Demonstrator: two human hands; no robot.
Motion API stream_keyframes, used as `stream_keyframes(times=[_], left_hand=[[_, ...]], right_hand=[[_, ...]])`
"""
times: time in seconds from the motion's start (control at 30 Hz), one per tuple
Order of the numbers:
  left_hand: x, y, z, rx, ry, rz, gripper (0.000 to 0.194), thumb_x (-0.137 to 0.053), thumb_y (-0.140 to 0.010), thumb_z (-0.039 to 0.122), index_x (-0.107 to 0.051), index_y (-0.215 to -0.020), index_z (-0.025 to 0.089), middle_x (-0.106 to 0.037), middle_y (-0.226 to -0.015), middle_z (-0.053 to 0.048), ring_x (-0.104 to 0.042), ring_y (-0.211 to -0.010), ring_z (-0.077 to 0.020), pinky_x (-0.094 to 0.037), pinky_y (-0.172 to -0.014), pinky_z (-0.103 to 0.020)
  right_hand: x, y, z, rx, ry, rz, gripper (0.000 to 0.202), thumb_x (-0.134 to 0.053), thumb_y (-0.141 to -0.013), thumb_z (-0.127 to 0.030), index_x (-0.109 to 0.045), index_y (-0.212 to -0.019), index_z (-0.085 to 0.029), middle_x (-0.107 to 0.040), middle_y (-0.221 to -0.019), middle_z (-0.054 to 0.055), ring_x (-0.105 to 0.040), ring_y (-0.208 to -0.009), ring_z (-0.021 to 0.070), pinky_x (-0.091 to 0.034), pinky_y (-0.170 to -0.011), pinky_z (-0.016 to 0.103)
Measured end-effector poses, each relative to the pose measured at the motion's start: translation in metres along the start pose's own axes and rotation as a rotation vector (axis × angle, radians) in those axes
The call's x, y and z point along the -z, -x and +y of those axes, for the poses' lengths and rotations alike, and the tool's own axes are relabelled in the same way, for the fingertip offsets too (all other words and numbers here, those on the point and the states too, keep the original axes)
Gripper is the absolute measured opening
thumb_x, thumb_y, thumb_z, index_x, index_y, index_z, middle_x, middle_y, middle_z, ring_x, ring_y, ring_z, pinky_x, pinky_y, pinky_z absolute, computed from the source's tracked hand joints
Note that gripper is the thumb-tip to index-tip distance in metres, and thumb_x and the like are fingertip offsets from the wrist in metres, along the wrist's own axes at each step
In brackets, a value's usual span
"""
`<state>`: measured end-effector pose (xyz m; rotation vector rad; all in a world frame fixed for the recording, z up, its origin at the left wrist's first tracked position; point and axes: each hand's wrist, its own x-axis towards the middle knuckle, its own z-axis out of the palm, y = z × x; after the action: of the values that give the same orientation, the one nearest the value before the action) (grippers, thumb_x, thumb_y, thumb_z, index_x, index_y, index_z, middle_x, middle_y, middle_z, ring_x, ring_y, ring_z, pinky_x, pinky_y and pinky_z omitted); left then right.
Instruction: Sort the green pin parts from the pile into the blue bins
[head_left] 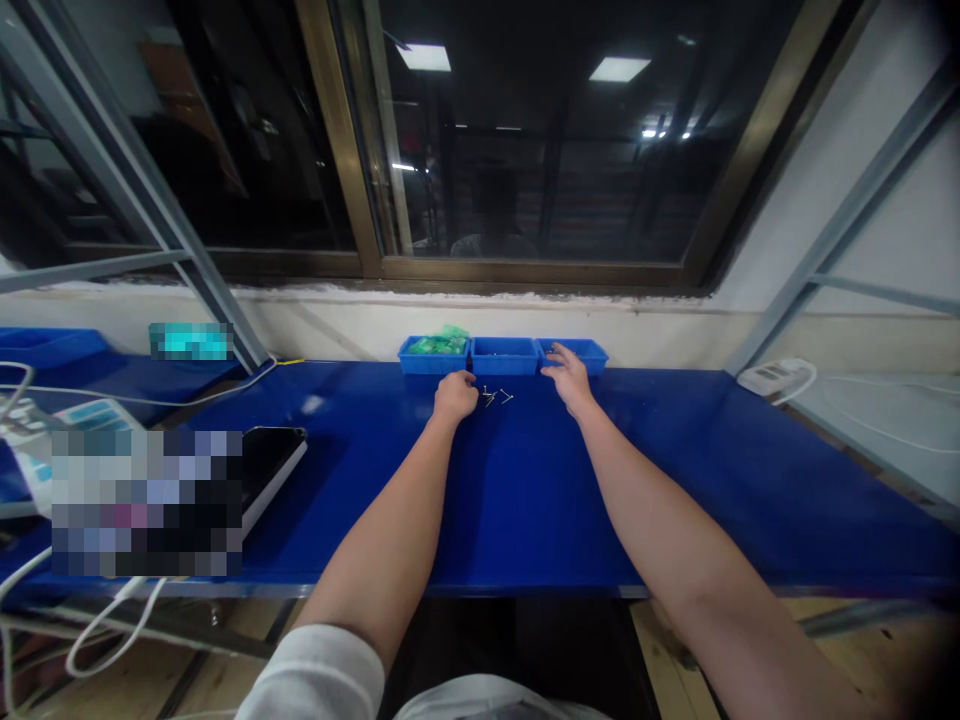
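Observation:
My left hand [455, 397] rests on the blue tabletop with its fingers curled in. Whatever those fingers hold, if anything, is hidden. Just to its right lies a small loose group of thin metal screws [507, 397]. My right hand [568, 379] reaches to the front of the right blue bin [595, 357], thumb and fingers apart and fingertips over its rim. Small pieces in that bin are partly covered by the hand. Beside it stand the middle blue bin [504, 369], with small shiny bits inside, and the left blue bin [413, 366], holding green plastic packets [442, 343].
A dark-screened device [277, 455] lies at the left, partly blurred out. White cables [120, 610] hang over the front edge there. A white power strip [772, 376] sits at the far right. Grey metal posts [217, 300] frame the table [525, 500], below a window.

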<state>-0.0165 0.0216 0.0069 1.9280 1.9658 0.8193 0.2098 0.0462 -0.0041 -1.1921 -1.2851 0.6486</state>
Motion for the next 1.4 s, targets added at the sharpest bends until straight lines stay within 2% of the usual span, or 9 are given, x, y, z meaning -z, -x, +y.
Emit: stream_keyframes(times=[0.07,0.17,0.3,0.43,0.63,0.9,1.07,1.23,1.4], left_hand=[[-0.001,-0.002,-0.003,-0.012,-0.003,-0.015,0.036,-0.051,-0.07,0.013,-0.066,-0.102,0.02,-0.068,-0.1,-0.007,-0.06,-0.097,-0.0214,-0.045,-0.085,-0.029],[-0.004,-0.002,-0.004,-0.061,-0.051,0.008,0.032,-0.052,-0.072,0.017,-0.067,-0.101,0.021,-0.068,-0.097,-0.008,-0.061,-0.095,-0.0217,-0.046,-0.084,-0.029],[-0.006,0.002,-0.002,-0.103,-0.13,-0.008,0.029,-0.053,-0.075,0.022,-0.068,-0.099,0.023,-0.066,-0.102,-0.008,-0.059,-0.095,-0.0208,-0.046,-0.084,-0.029],[-0.004,0.006,0.001,-0.136,-0.211,-0.023,0.024,-0.05,-0.076,0.021,-0.07,-0.09,0.022,-0.063,-0.102,-0.011,-0.057,-0.096,-0.0225,-0.044,-0.084,-0.031],[-0.004,0.008,0.003,-0.185,-0.219,-0.046,0.023,-0.049,-0.074,0.016,-0.068,-0.085,0.02,-0.059,-0.102,-0.011,-0.054,-0.098,-0.0224,-0.043,-0.085,-0.031],[-0.009,0.01,0.01,-0.444,-0.02,-0.016,0.019,-0.047,-0.078,0.015,-0.064,-0.084,0.019,-0.064,-0.087,-0.005,-0.057,-0.083,-0.0159,-0.044,-0.079,-0.026],[-0.007,0.011,0.013,-0.452,0.08,-0.022,0.018,-0.051,-0.077,0.016,-0.065,-0.088,0.018,-0.067,-0.087,-0.004,-0.058,-0.08,-0.0152,-0.045,-0.078,-0.025],[-0.007,0.009,0.013,-0.432,0.118,0.029,0.017,-0.055,-0.073,0.012,-0.067,-0.084,0.017,-0.067,-0.083,-0.004,-0.059,-0.076,-0.0146,-0.046,-0.076,-0.024],[-0.005,0.011,0.015,-0.431,0.15,0.011,0.016,-0.057,-0.072,0.013,-0.067,-0.085,0.016,-0.067,-0.083,-0.004,-0.059,-0.074,-0.014,-0.047,-0.073,-0.024]], right_hand=[[-0.004,0.005,0.001,0.039,0.115,-0.066,0.049,-0.059,-0.062,-0.024,-0.06,-0.111,-0.016,-0.066,-0.091,0.006,-0.058,-0.068,0.0146,-0.047,-0.069,0.031],[-0.012,0.015,-0.001,0.143,0.357,-0.242,0.028,-0.061,-0.065,-0.024,-0.068,-0.092,-0.018,-0.066,-0.079,0.003,-0.058,-0.068,0.0154,-0.046,-0.073,0.032],[-0.024,0.024,-0.003,0.342,0.568,-0.404,0.022,-0.065,-0.067,-0.025,-0.07,-0.088,-0.024,-0.064,-0.084,0.004,-0.056,-0.082,0.0188,-0.043,-0.08,0.034],[-0.029,0.026,-0.001,0.394,0.632,-0.423,0.02,-0.064,-0.07,-0.023,-0.07,-0.09,-0.025,-0.062,-0.086,0.004,-0.055,-0.085,0.0195,-0.041,-0.084,0.036],[-0.03,0.03,-0.008,0.393,0.57,-0.374,0.022,-0.062,-0.073,-0.027,-0.068,-0.093,-0.021,-0.063,-0.084,0.005,-0.055,-0.081,0.0182,-0.042,-0.079,0.033],[-0.032,0.034,-0.019,0.346,0.492,-0.443,0.02,-0.052,-0.081,-0.03,-0.068,-0.079,-0.019,-0.068,-0.076,0.004,-0.059,-0.07,0.0167,-0.042,-0.068,0.028],[-0.03,0.033,-0.018,0.275,0.326,-0.335,0.012,-0.059,-0.073,-0.026,-0.067,-0.076,-0.018,-0.068,-0.074,0.004,-0.059,-0.067,0.0159,-0.043,-0.066,0.028],[-0.031,0.034,-0.019,0.105,0.03,-0.423,0.027,-0.065,-0.067,-0.031,-0.065,-0.089,-0.015,-0.066,-0.068,0.003,-0.058,-0.062,0.0152,-0.043,-0.061,0.028],[-0.029,0.037,-0.026,0.023,-0.108,-0.434,0.023,-0.068,-0.062,-0.034,-0.065,-0.074,-0.015,-0.064,-0.064,0.003,-0.054,-0.056,0.0126,-0.041,-0.056,0.026]])
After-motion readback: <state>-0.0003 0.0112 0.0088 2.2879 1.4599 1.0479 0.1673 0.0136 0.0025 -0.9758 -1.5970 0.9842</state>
